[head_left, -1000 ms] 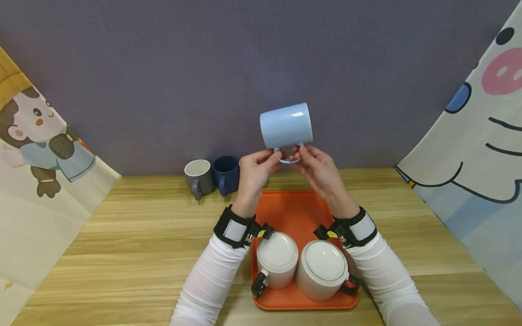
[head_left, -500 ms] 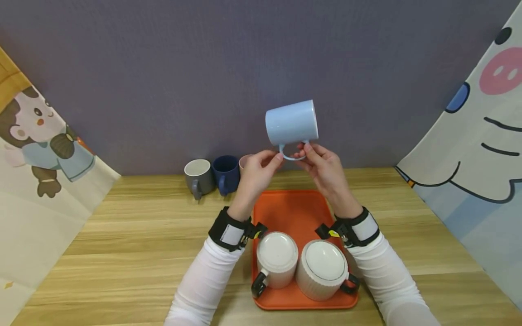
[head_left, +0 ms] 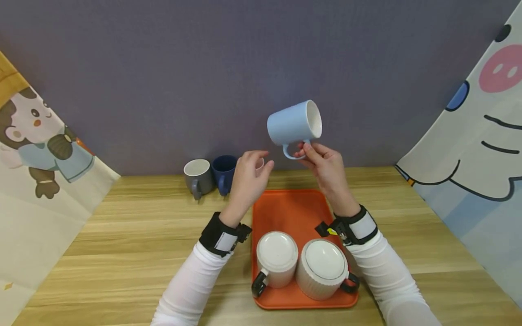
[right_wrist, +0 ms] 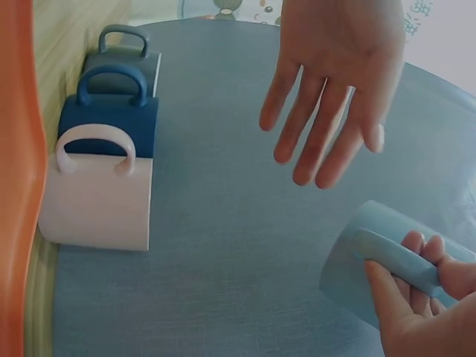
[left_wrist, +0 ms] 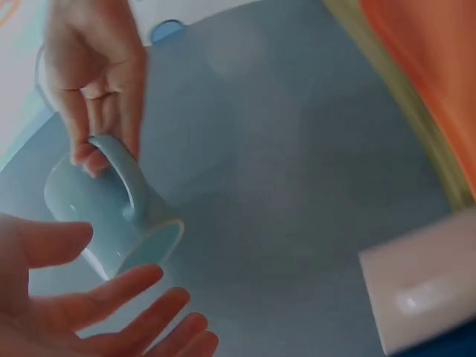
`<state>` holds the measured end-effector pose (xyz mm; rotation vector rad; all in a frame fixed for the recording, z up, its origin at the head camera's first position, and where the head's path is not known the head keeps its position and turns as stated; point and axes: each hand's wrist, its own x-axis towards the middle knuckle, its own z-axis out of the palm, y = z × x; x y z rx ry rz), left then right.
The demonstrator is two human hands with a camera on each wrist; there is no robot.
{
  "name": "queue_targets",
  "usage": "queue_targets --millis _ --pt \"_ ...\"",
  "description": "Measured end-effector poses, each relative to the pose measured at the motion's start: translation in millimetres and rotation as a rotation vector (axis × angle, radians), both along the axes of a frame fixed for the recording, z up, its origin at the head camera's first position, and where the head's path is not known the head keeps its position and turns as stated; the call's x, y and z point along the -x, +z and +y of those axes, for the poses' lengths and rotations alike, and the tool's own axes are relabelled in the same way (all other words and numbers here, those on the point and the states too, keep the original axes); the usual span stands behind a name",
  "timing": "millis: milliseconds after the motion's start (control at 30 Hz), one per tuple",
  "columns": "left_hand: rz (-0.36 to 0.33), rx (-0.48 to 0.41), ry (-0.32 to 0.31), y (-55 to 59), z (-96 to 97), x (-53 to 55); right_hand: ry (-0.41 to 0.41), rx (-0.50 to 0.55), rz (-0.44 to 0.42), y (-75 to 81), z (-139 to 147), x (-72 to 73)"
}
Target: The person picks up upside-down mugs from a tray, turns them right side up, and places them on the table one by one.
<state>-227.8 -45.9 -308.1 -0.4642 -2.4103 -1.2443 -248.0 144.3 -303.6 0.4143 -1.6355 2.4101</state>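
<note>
A light blue mug (head_left: 287, 126) is held in the air before the grey wall, lying nearly on its side with its white-lined mouth turned to the right. My right hand (head_left: 328, 174) pinches its handle, which points downward. In the right wrist view, the right fingers (right_wrist: 387, 297) wrap the handle of the mug. To the left, apart from the mug, my left hand (head_left: 246, 183) holds nothing; in the left wrist view its fingers (left_wrist: 141, 320) are spread and relaxed. Behind it a pink mug (right_wrist: 100, 204) is mostly hidden in the head view.
On an orange tray (head_left: 289, 206) stand two upside-down whitish mugs, a left one (head_left: 277, 256) and a right one (head_left: 322, 267), with black handles. A grey mug (head_left: 200, 179) and a navy mug (head_left: 224, 170) stand upright by the wall, in line with the pink one.
My left hand has let go of the light blue mug's handle and moved left and slightly down. The mug, still in my right hand, has shifted right and turned so its mouth shows.
</note>
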Motion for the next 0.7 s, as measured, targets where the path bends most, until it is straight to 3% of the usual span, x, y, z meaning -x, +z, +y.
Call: queue_targets --millis 233,700 --pt "0.125 0.151 0.008 -20.3 -10.7 3.6 -0.051 -0.056 0.011 -5.2 -1.1 4.5" --pt "0.237 0.416 0.055 -57.7 -24.3 0.4 -0.088 -0.097 -0.042 -14.9 -3.2 13.9"
